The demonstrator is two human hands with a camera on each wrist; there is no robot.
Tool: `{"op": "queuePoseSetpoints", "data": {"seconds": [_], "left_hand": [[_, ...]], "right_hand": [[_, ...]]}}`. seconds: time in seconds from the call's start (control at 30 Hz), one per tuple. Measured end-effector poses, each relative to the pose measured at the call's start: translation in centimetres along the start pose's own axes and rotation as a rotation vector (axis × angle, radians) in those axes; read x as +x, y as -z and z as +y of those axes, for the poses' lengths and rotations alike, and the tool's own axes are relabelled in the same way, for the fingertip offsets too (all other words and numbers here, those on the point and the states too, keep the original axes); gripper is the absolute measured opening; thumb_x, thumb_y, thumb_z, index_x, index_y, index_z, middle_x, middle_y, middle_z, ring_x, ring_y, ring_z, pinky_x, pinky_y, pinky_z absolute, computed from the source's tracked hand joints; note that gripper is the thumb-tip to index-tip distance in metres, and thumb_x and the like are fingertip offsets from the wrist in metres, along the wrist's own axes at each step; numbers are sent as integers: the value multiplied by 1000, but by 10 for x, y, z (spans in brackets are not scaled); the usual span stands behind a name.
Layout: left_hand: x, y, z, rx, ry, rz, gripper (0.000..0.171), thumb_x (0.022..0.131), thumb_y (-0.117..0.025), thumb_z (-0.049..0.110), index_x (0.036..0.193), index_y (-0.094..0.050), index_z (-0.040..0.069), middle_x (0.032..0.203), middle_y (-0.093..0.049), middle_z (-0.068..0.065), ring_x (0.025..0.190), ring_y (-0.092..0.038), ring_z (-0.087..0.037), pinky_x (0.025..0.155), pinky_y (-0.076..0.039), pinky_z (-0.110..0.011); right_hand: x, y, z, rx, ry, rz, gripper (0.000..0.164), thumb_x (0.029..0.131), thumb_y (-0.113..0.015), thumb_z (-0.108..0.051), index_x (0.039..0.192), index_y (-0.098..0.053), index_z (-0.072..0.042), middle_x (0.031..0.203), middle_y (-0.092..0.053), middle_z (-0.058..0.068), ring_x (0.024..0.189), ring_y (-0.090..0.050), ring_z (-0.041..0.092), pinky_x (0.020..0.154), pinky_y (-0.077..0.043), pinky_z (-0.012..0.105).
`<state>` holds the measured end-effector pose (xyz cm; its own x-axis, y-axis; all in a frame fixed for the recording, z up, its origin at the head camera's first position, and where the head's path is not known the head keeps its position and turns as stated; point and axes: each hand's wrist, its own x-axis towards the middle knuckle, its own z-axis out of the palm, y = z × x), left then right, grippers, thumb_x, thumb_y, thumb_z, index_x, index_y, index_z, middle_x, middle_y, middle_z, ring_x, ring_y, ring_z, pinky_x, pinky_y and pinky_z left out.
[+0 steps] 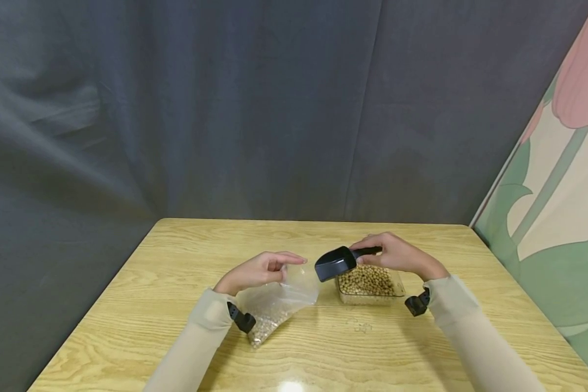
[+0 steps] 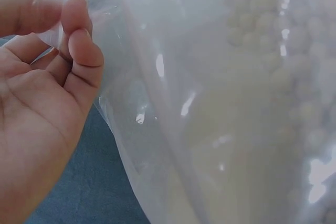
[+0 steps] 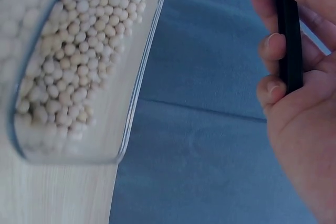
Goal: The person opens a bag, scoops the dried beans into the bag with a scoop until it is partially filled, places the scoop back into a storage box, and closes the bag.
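Note:
My left hand (image 1: 262,270) pinches the top edge of a clear plastic bag (image 1: 299,286) and lifts its mouth. Dried soybeans (image 1: 269,321) fill the lower end of the bag, which rests on the table; the left wrist view shows the beans pale through the plastic (image 2: 210,129). In my right hand (image 1: 394,253) is the handle (image 3: 290,40) of a black scoop (image 1: 335,264), its bowl tilted toward the bag's mouth. Below the scoop and right hand stands a clear rectangular container (image 1: 369,299) holding many soybeans (image 3: 79,51).
The wood-grain table (image 1: 152,305) reaches back to a dark blue-grey curtain (image 1: 274,109). A few small translucent bits (image 1: 362,326) lie in front of the container. A floral-patterned wall panel (image 1: 558,190) stands to the right.

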<state>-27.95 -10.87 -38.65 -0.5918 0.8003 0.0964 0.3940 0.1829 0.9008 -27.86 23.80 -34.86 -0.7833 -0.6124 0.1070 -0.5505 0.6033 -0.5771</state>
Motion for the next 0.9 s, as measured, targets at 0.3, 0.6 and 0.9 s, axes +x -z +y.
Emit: {"op": "queuePoseSetpoints", "data": {"seconds": [0.3, 0.6, 0.9], "left_hand": [[0, 0, 0, 18, 16, 7, 46, 94, -49, -4, 140, -50, 3, 146, -44, -13, 82, -53, -12, 78, -47, -21], [1, -1, -1, 15, 16, 7, 46, 95, -49, -3, 140, -48, 2, 147, -44, -13, 88, -53, -18, 77, -44, -22], [2, 0, 0, 1, 5, -2, 46, 95, -49, -3, 141, -47, 1, 147, -43, -14, 82, -54, -11, 82, -47, -22]], "right_hand": [[-12, 10, 10, -42, -8, 35, 34, 90, -66, -20, 121, -68, -8, 113, -68, 10, 97, -63, 18, 75, -48, 29], [-26, 27, 22, -105, 3, 41, 33, 90, -66, -14, 121, -67, -2, 109, -70, 12, 87, -61, 8, 67, -46, 24], [-38, 40, 30, -171, 6, 50, 29, 88, -68, -12, 115, -71, -4, 106, -71, 10, 90, -64, 11, 69, -50, 25]]}}
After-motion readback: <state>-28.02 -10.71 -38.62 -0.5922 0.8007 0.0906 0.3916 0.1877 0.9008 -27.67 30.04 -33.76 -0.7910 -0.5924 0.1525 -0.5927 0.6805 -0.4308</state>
